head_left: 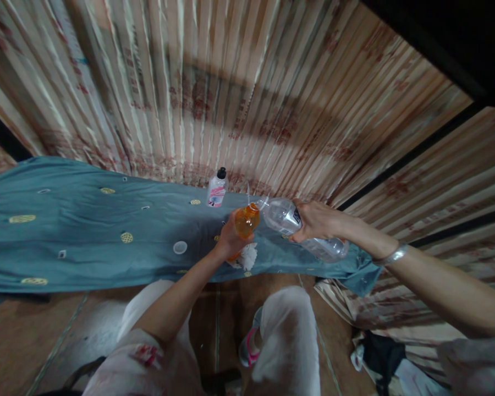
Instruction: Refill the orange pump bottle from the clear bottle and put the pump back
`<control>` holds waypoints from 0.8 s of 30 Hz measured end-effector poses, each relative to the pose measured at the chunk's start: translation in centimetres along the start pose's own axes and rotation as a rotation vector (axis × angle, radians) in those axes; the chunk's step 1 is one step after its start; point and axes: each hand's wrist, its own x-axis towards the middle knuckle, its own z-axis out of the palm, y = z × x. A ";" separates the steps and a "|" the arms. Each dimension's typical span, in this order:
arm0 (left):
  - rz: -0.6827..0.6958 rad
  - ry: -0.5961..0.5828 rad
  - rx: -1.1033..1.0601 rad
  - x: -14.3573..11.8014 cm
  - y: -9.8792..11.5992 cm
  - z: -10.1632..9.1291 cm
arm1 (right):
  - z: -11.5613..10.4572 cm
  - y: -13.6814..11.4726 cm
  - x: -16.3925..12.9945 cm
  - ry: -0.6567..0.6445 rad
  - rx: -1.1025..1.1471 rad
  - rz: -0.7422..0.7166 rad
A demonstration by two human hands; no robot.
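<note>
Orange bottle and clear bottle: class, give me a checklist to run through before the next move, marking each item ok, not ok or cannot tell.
1. Left hand gripping the orange bottle: ok.
2. Right hand gripping the clear bottle: ok.
3. The clear bottle upright: not ok, tilted, its neck beside the orange bottle's mouth.
4. Bottle mouths touching: cannot tell.
5. Black-capped bottle upright: ok.

A blue-green cloth (pixel 78 242) with yellow prints covers the desk (pixel 148 201). On it, a black-capped bottle (pixel 216 191) stands upright. In front of the bottle and to its left lies a white disc (pixel 180 247); in front and right, something white and ruffled (pixel 249 257).
</note>
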 end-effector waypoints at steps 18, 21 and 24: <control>0.031 0.013 0.015 0.0 -0.1 0.1 | -0.1 -0.1 0.0 -0.006 -0.016 0.007; 0.035 0.004 -0.007 0.0 -0.1 0.0 | -0.1 -0.1 0.0 -0.008 -0.018 0.003; 0.040 -0.002 -0.017 0.0 -0.1 -0.1 | -0.1 0.0 0.0 -0.019 -0.008 0.006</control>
